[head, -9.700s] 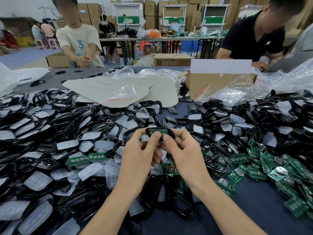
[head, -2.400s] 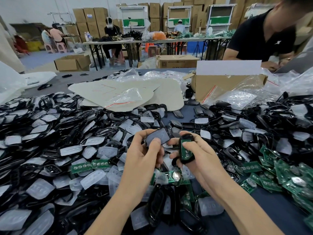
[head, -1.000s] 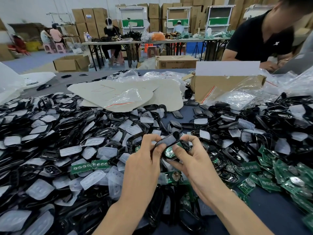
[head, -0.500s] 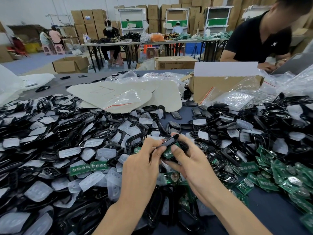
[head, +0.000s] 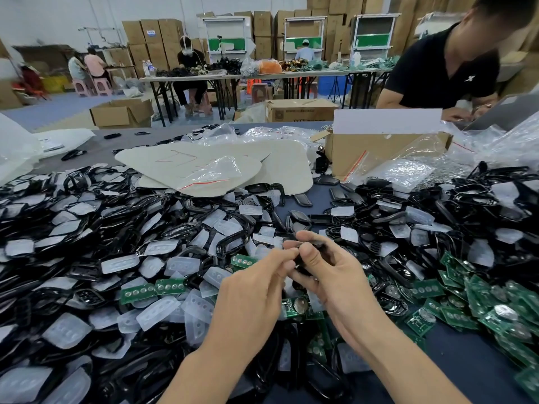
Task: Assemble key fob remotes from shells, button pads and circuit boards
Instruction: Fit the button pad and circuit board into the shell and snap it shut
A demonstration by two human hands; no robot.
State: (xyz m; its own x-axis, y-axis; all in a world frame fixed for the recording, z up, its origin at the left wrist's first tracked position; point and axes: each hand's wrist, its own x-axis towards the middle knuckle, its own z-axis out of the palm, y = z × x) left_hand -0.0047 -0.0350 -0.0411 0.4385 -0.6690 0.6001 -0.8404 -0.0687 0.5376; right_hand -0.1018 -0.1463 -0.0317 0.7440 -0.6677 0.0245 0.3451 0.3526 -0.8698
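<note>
Both hands meet over the middle of the table around one black key fob [head: 316,245]. My left hand [head: 253,290] pinches its near end with thumb and fingertips. My right hand [head: 329,275] curls round it from the right, thumb pressed on top, and the fingers hide most of the fob. Black shells and frames [head: 230,243] and translucent button pads [head: 119,263] lie heaped to the left. Green circuit boards [head: 455,313] are piled at the right, with a few more [head: 151,290] left of my hands.
An open cardboard box [head: 379,153] with plastic bags stands at the back right, and flat pale sheets [head: 204,167] lie behind the pile. A person in a black shirt [head: 446,71] works across the table. Bare dark tabletop [head: 466,363] shows at the near right.
The black cover my left hand was tilting over the board-filled shell is now down on it. Both hands have closed round the fob and the green board no longer shows.
</note>
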